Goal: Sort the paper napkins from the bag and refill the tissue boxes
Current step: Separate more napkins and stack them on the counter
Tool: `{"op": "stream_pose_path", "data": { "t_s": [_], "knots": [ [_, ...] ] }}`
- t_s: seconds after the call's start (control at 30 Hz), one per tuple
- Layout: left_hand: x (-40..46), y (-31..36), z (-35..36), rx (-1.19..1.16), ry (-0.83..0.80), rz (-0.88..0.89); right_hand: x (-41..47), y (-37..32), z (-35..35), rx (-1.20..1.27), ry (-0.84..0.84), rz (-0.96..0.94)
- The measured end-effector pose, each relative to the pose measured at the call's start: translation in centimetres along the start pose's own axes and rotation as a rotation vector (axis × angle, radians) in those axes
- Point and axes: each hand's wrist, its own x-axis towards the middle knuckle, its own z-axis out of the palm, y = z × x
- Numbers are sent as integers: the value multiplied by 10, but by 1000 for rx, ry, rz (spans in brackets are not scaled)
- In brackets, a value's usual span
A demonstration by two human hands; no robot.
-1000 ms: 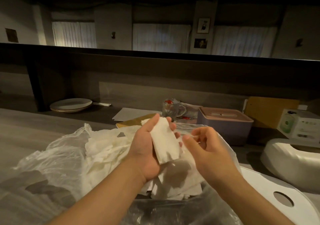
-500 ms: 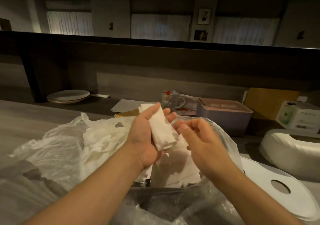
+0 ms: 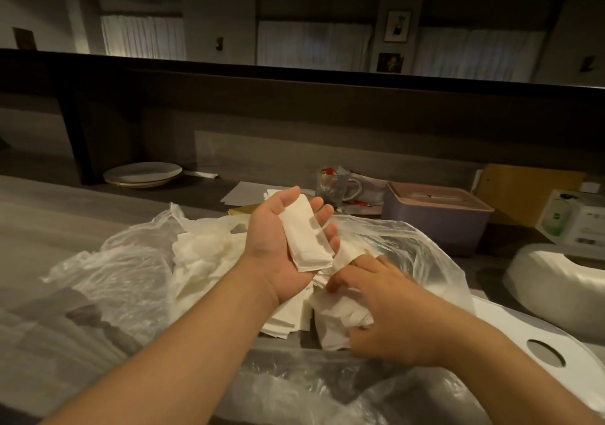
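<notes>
The right hand [image 3: 389,306] has dropped into the bag [image 3: 108,277], its grip closing on loose napkins [image 3: 337,316]; the left hand [image 3: 288,238], fingers apart, cradles the folded stack [image 3: 306,236]. Sorting continues.

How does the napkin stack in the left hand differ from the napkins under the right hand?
The folded stack lies flat and neat on the left hand, raised above the bag. The loose napkins are crumpled, down inside the bag, under the right hand. Both are white paper.
</notes>
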Motion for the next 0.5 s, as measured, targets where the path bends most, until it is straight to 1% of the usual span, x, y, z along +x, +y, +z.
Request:
{"op": "stream_pose_path", "data": {
  "t_s": [0.17, 0.3, 0.5],
  "knots": [
    [0, -1, 0, 13, 6, -8, 0, 5, -1, -34, 51, -37],
    [-1, -1, 1, 16, 7, -15, 2, 8, -3, 17, 52, -21],
    [-1, -1, 1, 25, 26, -16, 5, 5, 3, 57, 185, -41]
  ]
}}
